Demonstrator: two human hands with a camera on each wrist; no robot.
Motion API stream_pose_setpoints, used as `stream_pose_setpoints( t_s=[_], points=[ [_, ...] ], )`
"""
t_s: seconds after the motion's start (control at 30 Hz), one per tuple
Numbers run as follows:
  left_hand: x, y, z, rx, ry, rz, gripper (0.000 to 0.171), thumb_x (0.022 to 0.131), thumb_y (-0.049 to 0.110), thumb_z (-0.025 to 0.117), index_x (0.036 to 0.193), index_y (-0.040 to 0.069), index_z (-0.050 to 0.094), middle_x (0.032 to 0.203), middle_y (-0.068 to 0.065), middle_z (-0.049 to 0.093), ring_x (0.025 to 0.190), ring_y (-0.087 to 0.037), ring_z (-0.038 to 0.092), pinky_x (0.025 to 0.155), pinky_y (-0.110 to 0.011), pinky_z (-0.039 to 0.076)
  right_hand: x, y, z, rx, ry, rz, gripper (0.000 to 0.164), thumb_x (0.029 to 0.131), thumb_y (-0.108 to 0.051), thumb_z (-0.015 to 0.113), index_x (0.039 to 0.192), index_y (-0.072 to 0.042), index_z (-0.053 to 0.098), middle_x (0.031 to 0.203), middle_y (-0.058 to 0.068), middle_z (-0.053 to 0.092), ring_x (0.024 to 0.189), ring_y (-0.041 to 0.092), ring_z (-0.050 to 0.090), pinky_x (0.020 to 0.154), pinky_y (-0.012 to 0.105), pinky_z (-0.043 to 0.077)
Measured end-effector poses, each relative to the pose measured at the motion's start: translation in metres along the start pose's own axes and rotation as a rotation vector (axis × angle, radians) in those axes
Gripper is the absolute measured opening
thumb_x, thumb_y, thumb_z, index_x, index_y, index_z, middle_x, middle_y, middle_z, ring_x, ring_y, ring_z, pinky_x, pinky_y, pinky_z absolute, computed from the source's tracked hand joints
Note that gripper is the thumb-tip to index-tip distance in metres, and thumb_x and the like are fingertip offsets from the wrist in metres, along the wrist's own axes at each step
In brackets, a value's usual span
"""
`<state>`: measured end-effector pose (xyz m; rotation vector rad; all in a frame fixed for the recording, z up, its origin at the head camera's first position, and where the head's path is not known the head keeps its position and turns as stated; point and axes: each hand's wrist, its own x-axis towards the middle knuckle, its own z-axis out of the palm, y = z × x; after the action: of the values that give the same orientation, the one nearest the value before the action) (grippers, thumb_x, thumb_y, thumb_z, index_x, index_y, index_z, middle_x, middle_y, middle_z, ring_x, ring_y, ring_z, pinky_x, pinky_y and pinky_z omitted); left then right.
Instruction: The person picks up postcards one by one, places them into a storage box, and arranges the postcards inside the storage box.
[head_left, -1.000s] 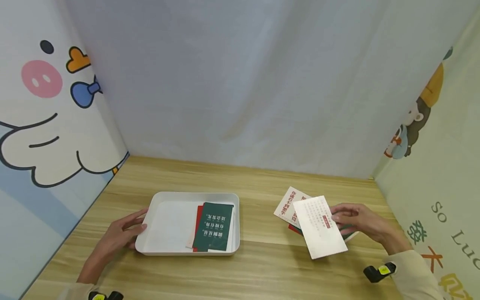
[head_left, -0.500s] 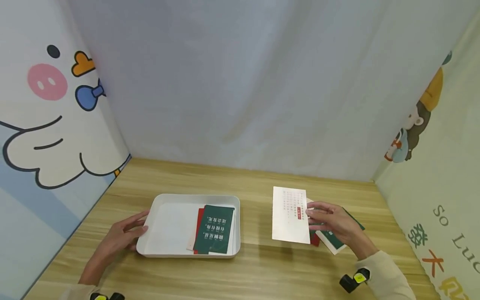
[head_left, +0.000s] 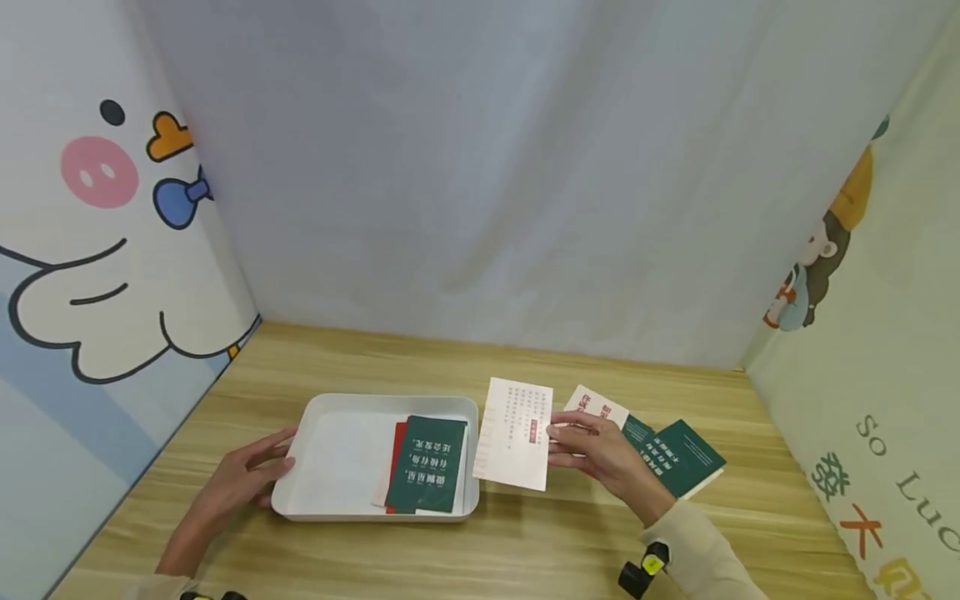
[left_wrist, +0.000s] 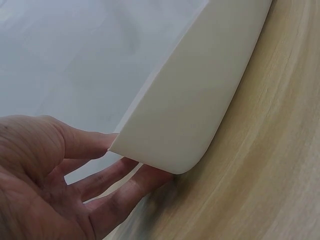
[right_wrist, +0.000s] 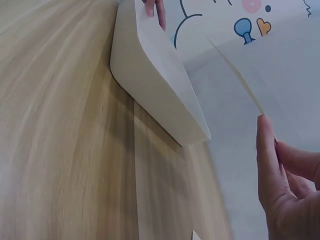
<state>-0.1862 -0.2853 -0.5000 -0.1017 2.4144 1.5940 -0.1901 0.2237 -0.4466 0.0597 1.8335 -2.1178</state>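
My right hand (head_left: 600,450) pinches a white card (head_left: 517,437) between thumb and fingers, printed with small lines of text and a red block. The card is raised above the table just right of the white tray (head_left: 330,510), its left edge overlapping the tray's rim in the head view. Seen edge-on in the right wrist view, the card (right_wrist: 237,75) slants up from the fingertips. My left hand (left_wrist: 75,180) holds the tray's left end, thumb at the rim and fingers against the outer wall. In the tray's right half lie a green card (head_left: 427,462), a red card (head_left: 397,450) and pale ones beneath.
On the wooden table (head_left: 525,550) to the right, partly behind my right hand, lie loose cards: a green card (head_left: 678,458) and a pale card with red print (head_left: 596,404). A grey-white curtain (head_left: 487,167) closes the back, with printed cloths at both sides.
My right hand has carried the white card leftward from the loose cards to the tray's right side, turning it more upright in the head view. My left hand stays at the tray.
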Motion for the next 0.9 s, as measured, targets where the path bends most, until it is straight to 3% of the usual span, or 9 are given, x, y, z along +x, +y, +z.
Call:
stream_pose_setpoints(
  t_s=[0.43, 0.67, 0.9],
  points=[
    [-0.006, -0.003, 0.003, -0.018, -0.001, -0.017, 0.065, 0.105, 0.017, 0.064, 0.161, 0.002, 0.034, 0.152, -0.040, 0.044, 0.102, -0.024, 0.067, 0.067, -0.037, 0.060, 0.023, 0.030, 0.050, 0.014, -0.023, -0.027, 0.039, 0.100, -0.001, 0.066, 0.134, 0.015, 0.058, 0.096, 0.006, 0.077, 0.084, 0.016, 0.076, 0.081, 0.037, 0.063],
    [-0.001, -0.004, 0.004, -0.027, 0.011, -0.006, 0.063, 0.106, 0.015, 0.062, 0.161, 0.001, 0.034, 0.150, -0.039, 0.046, 0.104, -0.025, 0.068, 0.069, -0.038, 0.061, 0.034, 0.034, 0.067, -0.005, -0.054, -0.032, 0.036, 0.099, 0.002, 0.066, 0.131, 0.018, 0.058, 0.096, 0.008, 0.077, 0.082, 0.017, 0.076, 0.083, 0.042, 0.062],
    [0.002, -0.003, 0.001, -0.004, 0.022, 0.011, 0.064, 0.106, 0.018, 0.063, 0.161, 0.001, 0.035, 0.151, -0.037, 0.047, 0.107, -0.026, 0.068, 0.067, -0.039, 0.061, 0.042, 0.036, 0.082, -0.020, -0.074, -0.054, 0.034, 0.098, 0.005, 0.065, 0.127, 0.021, 0.058, 0.094, 0.013, 0.077, 0.077, 0.017, 0.075, 0.076, 0.037, 0.063]
  ],
)
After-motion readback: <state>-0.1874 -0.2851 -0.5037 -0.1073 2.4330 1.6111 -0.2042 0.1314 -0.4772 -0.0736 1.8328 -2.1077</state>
